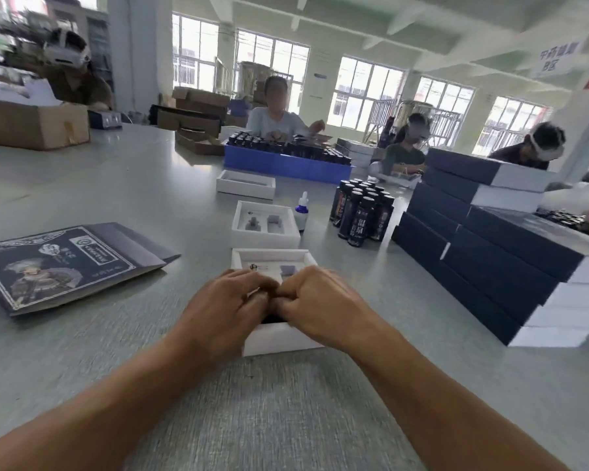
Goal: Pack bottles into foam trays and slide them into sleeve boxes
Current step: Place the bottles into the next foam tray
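The nearest foam tray (279,338) sat on the grey table (116,185) right in front of the person, and something dark, most likely a bottle, showed only as a sliver between the hands, so that was a guess; the step looked like seating it in the tray's slot; done well, that called for pressing evenly from both ends, keeping it level and the tray flat, not forcing one end first. The left hand (230,300) lay over the tray's near-left part, fingers curled down onto the dark thing; the right hand (315,300) mirrored it, knuckles up, fingertips meeting the left's at the middle; both seemed to grip it, though what exactly lay under them was hidden. Beyond stood a second tray (265,223), a dropper bottle (301,212), dark bottles (363,212); sleeve boxes (490,253) were stacked at right; flat sleeves (62,263) lay at left.
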Motion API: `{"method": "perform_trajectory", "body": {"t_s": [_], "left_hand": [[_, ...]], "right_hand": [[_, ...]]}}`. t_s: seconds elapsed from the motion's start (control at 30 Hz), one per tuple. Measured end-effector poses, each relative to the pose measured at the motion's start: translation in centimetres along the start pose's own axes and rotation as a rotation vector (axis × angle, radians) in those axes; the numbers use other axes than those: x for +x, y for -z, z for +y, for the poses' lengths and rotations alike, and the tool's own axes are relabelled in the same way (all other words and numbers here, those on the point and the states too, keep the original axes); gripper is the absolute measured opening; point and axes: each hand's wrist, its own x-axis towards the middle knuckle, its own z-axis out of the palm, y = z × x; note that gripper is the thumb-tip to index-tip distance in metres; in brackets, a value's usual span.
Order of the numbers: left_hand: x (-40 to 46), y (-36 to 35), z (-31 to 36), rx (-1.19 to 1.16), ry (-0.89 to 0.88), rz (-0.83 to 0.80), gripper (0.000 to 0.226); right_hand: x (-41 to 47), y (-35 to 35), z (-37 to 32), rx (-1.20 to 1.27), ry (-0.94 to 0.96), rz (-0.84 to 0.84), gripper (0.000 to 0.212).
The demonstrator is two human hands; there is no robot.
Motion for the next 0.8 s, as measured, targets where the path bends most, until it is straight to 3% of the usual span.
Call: {"method": "perform_trajectory", "body": {"t_s": [0.1,0.2,0.3,0.37,0.47,0.53,0.7,0.8], "left_hand": [[-0.3,0.0,0.0,-0.04,-0.013,-0.049,0.029],[-0.2,-0.7,0.0,0.072,-0.025,-0.068,0.023],[0.7,-1.9,0.4,0.175,-0.006,-0.028,0.024],[1.7,-2.9,1.2,0.231,-0.025,-0.083,0.026],[3.6,-4.8,2.7,0.266,-0.074,-0.183,0.034],[4.4,-6.1,3.1,0.231,-0.088,-0.178,0.04],[4.6,-7.3,2.2,0.128,-0.118,-0.081,0.054],[4.8,-7.4,2.2,0.131,-0.113,-0.06,0.052]], "right_hand": [[-0.5,-0.5,0.6,-0.007,0.057,0.04,0.027],[-0.7,0.5,2.2,0.096,0.116,0.158,0.024],[0.8,3.2,5.3,0.335,-0.011,0.439,0.022],[2.3,4.5,8.4,0.479,-0.185,0.526,0.019],[4.4,4.5,13.5,0.575,-0.454,0.462,0.004],[5.9,4.1,16.9,0.519,-0.55,0.438,0.012],[10.9,3.8,20.1,0.481,-0.52,0.492,0.04],[14.2,3.6,20.4,0.392,-0.479,0.458,0.041]]}}
